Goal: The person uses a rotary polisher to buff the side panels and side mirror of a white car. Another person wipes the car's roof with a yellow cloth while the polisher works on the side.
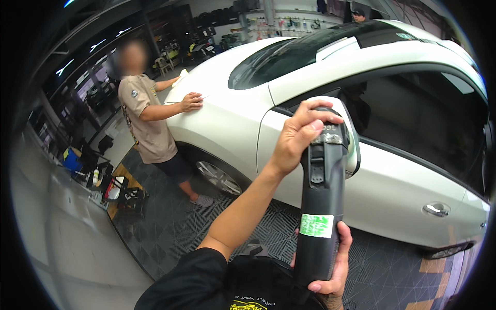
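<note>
A long black power polisher (321,194) with a green-and-white label points away from me, in front of the white car's side mirror (355,155). My left hand (298,137) is closed over its head end, fingers across the top. Lower down, my right hand (338,263) wraps around the rear of the body from the right side. The polisher's head overlaps the mirror housing in view. Its working face is hidden, so whether it touches the mirror I cannot tell.
The white car (227,121) spans the view, its dark side window (418,119) behind the mirror. At the left, another person (147,113) has both hands on the hood. A cart with bottles (111,181) stands at far left. Dark grid tiles (170,227) cover the floor.
</note>
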Motion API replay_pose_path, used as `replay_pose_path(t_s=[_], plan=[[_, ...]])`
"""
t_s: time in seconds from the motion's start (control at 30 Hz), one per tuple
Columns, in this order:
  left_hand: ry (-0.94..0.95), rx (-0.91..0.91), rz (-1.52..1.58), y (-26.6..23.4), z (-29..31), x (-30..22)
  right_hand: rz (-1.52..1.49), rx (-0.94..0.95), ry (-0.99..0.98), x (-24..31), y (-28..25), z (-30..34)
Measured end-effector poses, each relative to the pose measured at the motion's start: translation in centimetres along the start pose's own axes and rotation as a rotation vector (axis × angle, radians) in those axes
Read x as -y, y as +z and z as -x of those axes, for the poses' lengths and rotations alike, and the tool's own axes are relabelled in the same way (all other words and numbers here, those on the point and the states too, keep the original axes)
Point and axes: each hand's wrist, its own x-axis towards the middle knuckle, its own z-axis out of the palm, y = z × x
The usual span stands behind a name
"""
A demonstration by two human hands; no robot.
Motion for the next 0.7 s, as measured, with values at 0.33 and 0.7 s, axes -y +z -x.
replay_pose_path(t_s=[0.33, 0.7], plan=[[0.074, -0.038, -0.151, 2.7, 2.2, -0.6, -0.121, -0.127, -0.063, 1.8, -1.5, 2.3], [0.209, -0.122, -0.285, 3.9, 5.0, 0.1, 0.108, -0.006, 0.025, 1.3, -9.4, 4.4]])
